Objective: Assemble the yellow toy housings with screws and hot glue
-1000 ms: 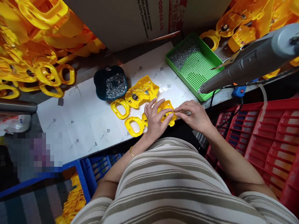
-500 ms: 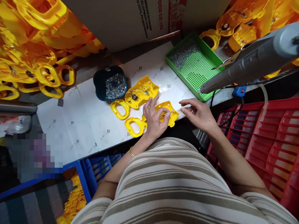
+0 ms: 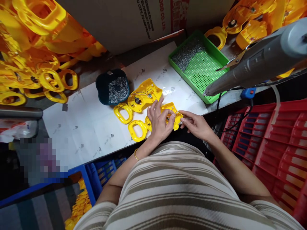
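The nearer yellow plastic shell (image 3: 170,107), with a loop handle at its left end, lies on the white-covered bench under my hands. My left hand (image 3: 160,121) rests over its middle, thumb and forefinger tips pressed together in a ring, the other fingers raised. Whatever that pinch holds is too small to make out. At the shell's right end, my right hand (image 3: 197,126) has its thumb and fingers closed on the corner. Just beyond lies a second yellow shell (image 3: 155,89) with its hollow side up, showing a round dark part and thin wires.
A dark bowl (image 3: 100,91) of small metal screws stands behind the shells. Farther right are a green perforated tray (image 3: 217,52) with more screws and a grey electric screwdriver (image 3: 249,60). Yellow shells (image 3: 50,48) pile up at left; a red crate (image 3: 268,140) stands at right.
My right hand has moved left and slightly down, from apart to the shell's right corner. My left hand keeps its pinch over the shell.
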Motion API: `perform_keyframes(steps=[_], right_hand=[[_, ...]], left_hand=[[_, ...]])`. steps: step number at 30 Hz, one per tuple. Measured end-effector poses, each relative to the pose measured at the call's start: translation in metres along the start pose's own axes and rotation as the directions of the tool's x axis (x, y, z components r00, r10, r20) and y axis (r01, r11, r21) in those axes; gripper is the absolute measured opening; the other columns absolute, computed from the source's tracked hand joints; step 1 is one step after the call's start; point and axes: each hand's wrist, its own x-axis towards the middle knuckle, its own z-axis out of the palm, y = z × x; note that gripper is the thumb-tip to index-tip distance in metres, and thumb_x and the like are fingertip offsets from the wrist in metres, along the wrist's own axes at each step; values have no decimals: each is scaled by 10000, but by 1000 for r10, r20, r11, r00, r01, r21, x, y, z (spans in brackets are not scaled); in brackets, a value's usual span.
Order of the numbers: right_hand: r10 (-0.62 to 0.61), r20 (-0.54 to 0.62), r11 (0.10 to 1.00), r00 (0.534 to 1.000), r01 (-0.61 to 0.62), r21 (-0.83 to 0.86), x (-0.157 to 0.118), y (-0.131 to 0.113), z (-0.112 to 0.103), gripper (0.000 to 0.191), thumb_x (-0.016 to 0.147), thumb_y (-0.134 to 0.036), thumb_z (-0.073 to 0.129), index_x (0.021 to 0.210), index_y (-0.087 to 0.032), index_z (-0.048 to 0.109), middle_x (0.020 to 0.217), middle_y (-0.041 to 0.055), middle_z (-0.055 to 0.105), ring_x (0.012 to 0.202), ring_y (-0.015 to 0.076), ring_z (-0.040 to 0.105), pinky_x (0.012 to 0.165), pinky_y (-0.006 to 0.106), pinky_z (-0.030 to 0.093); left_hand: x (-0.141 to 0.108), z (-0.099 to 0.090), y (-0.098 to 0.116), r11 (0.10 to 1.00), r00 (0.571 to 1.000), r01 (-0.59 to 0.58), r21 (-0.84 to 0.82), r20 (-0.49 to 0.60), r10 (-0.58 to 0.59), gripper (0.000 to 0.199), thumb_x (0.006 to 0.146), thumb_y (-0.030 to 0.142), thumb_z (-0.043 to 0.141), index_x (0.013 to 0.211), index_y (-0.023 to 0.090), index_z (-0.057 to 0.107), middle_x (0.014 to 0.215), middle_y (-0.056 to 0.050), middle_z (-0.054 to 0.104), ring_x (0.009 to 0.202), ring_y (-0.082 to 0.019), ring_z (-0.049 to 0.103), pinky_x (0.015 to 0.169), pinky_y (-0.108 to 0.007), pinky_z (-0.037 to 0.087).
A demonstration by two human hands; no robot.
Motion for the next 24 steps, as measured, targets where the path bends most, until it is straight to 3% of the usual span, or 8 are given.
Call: perform_keyframes(steps=[12,24], right_hand=[[-34,-7,994,999,33,-103,-3,8,-3,506,873,-438,563,1298,-163,570,1045,98,728,848,215,719,726,338,612],[-29,2,990,1000,29,-139,-4,8,-3,517,871,-469,563,1311,-198,563,1037,83,726,868,217,709,649,302,598]], left_hand=[[3,-7,4,999,996,19,28,91,-21,115,870,309,604,818,218,651,1498,-42,406,1409,-315,249,1138,-591,140],[0,-4,1,999,997,-21,38,75,18,125,877,326,595,827,230,657,1451,-44,466,1398,-311,275,1119,-604,156]])
